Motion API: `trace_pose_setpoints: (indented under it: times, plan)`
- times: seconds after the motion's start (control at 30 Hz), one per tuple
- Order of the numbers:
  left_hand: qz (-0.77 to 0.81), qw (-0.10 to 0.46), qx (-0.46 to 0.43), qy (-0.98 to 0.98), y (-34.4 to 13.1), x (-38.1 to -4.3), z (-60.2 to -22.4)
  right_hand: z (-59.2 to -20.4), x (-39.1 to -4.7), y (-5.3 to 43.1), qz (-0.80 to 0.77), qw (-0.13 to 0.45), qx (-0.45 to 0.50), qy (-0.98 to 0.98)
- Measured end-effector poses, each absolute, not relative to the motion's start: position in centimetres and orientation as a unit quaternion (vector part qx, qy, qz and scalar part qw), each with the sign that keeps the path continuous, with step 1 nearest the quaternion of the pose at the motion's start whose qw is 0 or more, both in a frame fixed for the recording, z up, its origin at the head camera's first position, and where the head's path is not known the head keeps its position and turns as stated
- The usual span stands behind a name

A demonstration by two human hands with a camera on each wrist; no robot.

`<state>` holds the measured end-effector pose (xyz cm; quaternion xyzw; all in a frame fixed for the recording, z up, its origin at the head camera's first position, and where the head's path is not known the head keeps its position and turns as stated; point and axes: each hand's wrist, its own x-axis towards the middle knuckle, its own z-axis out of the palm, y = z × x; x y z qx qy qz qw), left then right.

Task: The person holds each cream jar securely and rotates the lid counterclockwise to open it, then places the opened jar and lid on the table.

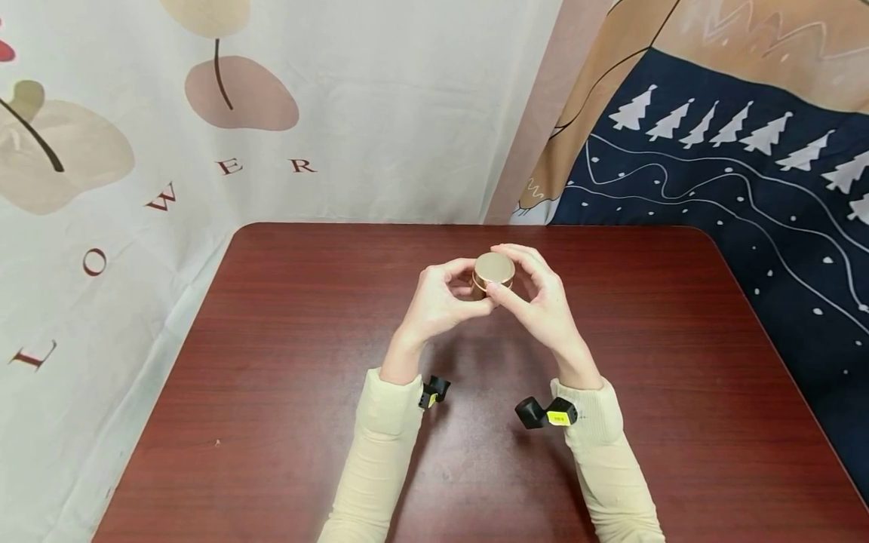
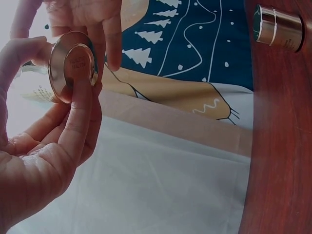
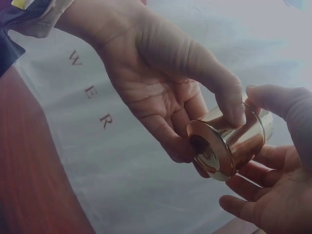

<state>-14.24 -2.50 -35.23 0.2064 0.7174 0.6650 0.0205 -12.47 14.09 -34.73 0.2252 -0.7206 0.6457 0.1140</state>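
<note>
Between my two hands, a gold, round lidded jar (image 1: pixel 494 268) is held up near the far side of the table. My left hand (image 1: pixel 437 302) grips it from the left, its fingers around the side and under the base. From the right, my right hand (image 1: pixel 546 305) pinches the jar, thumb across the front and fingers at the back. Embossed lettering marks the shiny gold base (image 2: pixel 58 70) in the left wrist view. The right wrist view shows the jar's gold side (image 3: pixel 248 144) tilted, with a thumb of each hand on it.
A second gold cylinder (image 2: pixel 280 28) stands on the table in the left wrist view; the head view does not show it. The reddish-brown table (image 1: pixel 271 392) meets a printed white cloth (image 1: pixel 407 113) behind and a dark blue tree-patterned cloth (image 1: pixel 679 173) at right.
</note>
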Motion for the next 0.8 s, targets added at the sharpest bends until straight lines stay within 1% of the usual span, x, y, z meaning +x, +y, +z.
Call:
trace_pose_setpoints:
  times: [0.47,0.8]
  plan:
    - [0.665,0.031,0.206,0.717,-2.57,-14.27,-35.20,-34.76,-12.60,14.12,0.648,0.124,0.220,-0.718]
    - [0.645,0.018,0.220,0.731,-2.60,-14.28,-35.45,-34.23,-12.44,14.15,0.660,0.130,0.202,-0.712]
